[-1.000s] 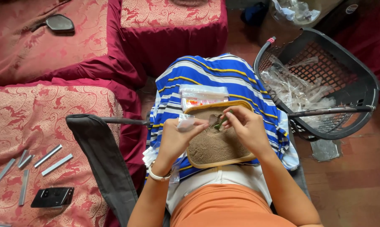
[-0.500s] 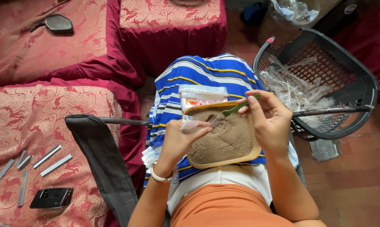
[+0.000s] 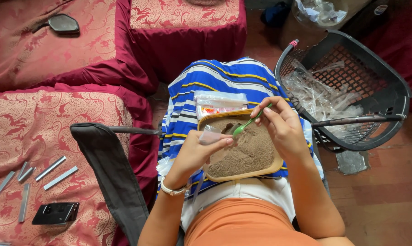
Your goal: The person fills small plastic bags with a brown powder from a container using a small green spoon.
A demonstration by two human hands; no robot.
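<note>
head view, green plastic spoon point(image 3: 245, 125), powdery brown tray point(image 3: 240, 171)

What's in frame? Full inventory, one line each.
tray of powder: 1, tan rim, brown fill, on lap
spoon: 1, green, over tray
small bag: 1, clear, at tray's left edge
packet stack: 1, clear, beyond tray
striped cloth: 1, blue-white-yellow, under tray
basket: 1, black, right, holding clear bags
cushions: 3, red patterned, left and top
metal strips: about 6, grey, lower left
phone: 1, black, lower left
left hand: holds small bag
right hand: holds spoon
</note>
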